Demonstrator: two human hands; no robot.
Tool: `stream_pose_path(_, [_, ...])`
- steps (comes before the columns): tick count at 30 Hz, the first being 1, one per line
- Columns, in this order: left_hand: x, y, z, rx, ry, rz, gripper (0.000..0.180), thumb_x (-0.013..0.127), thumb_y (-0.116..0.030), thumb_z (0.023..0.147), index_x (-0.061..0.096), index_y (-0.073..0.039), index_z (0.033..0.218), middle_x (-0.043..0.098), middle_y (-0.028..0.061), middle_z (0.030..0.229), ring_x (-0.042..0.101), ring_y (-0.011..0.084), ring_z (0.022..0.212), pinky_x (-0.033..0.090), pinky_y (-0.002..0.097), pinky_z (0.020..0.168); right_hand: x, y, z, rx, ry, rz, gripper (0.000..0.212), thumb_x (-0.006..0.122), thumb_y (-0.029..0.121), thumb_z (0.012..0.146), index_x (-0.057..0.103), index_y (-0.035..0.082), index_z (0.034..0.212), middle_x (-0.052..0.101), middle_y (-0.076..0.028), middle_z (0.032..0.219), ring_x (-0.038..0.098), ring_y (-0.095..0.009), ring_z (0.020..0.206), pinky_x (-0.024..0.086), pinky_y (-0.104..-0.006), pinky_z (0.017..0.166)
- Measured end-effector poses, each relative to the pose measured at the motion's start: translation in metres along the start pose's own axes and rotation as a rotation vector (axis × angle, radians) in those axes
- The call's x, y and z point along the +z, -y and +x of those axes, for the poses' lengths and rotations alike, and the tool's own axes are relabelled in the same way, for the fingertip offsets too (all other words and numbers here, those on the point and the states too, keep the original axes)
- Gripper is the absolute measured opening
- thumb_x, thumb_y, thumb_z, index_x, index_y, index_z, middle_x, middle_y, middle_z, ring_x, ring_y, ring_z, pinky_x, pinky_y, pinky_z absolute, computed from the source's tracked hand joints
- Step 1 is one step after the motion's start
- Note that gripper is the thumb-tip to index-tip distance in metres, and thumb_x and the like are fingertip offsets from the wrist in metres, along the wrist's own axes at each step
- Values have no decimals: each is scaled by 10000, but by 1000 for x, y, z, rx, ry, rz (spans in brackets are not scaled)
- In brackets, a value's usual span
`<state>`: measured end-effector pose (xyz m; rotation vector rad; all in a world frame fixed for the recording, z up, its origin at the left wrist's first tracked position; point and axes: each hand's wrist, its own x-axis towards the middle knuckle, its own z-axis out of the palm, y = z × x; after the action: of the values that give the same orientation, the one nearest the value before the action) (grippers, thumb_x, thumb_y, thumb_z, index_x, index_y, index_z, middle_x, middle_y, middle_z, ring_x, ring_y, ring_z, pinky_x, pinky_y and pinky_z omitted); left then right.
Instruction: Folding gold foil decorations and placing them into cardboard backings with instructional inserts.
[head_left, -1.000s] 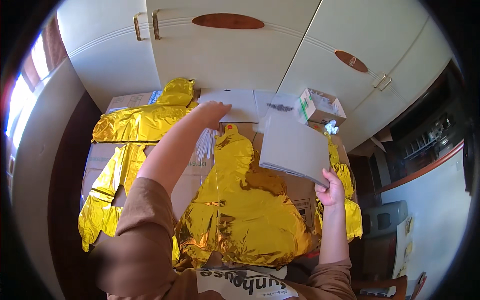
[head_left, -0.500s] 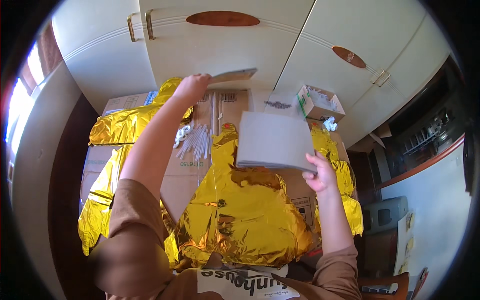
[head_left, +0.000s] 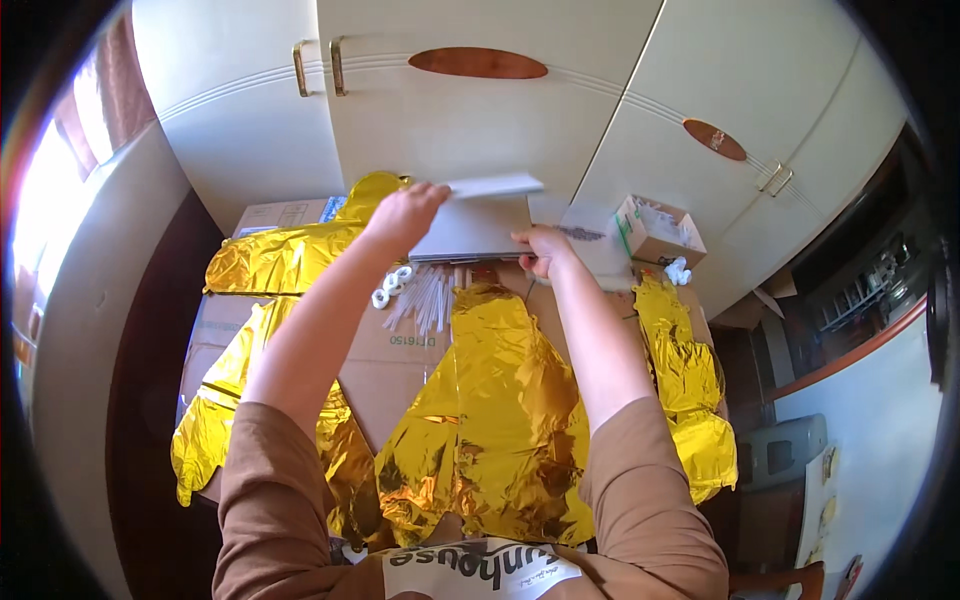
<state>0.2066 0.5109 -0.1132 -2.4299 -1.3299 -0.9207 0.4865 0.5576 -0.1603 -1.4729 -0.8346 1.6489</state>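
Observation:
At the far side of the cardboard-covered surface, my right hand (head_left: pixel 546 250) grips the right edge of a stack of flat grey sheets (head_left: pixel 472 228). My left hand (head_left: pixel 410 213) is closed on a thin, flat, pale sheet (head_left: pixel 497 186), held just above and beyond the stack; motion blurs it slightly. Whether the sheet touches the stack I cannot tell. Closer to me lies a large gold foil piece (head_left: pixel 515 390), crinkled and shiny. Just this side of the stack are white straw-like sticks (head_left: pixel 428 303) and small white rolls (head_left: pixel 388 288).
More gold foil pieces lie at the left (head_left: pixel 275 258) and right (head_left: pixel 690 385) over brown cardboard (head_left: pixel 385 350). An open box (head_left: pixel 658 232) of clear items and a crumpled white wad (head_left: pixel 678 270) sit far right. White cabinet doors (head_left: pixel 480 120) rise behind.
My right hand has carried the grey stack left and away from me. My left hand, still holding its sheet, has come slightly right and lower, so both hands are closer together.

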Motion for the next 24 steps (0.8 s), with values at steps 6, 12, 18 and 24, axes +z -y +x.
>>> stream_pose_path(6, [22,-15,-27,51,323,107,294,540,-78,907,591,-91,1196,649,141,1079,665,353,974,551,455,819,9,4,-15,-38,50,-159,295,458,70,999,577,78,1268,607,-97,1177,596,-287,1002,600,-408,627])
stream_pose_path(12, [29,-22,-23,47,408,57,244,567,-236,951,615,-91,1142,644,136,1054,643,356,1007,530,449,872,-18,36,-29,-51,76,-643,408,424,1,961,562,43,1342,654,-129,1117,637,-254,801,593,-397,647])
stream_pose_path(18, [27,-12,-25,94,405,20,479,643,-473,907,637,-109,1218,622,136,1155,591,355,1100,498,449,959,-18,39,-68,-457,5,-1165,589,618,169,878,486,-23,1419,618,-261,1284,631,-350,1147,540,-404,923])
stream_pose_path(24, [34,-15,-27,-7,416,-11,543,707,-493,847,631,-141,1254,574,127,1242,531,356,1195,493,453,984,7,0,-77,-547,29,-1543,601,723,273,892,520,18,1397,517,-226,1415,528,-363,1291,439,-407,1077])
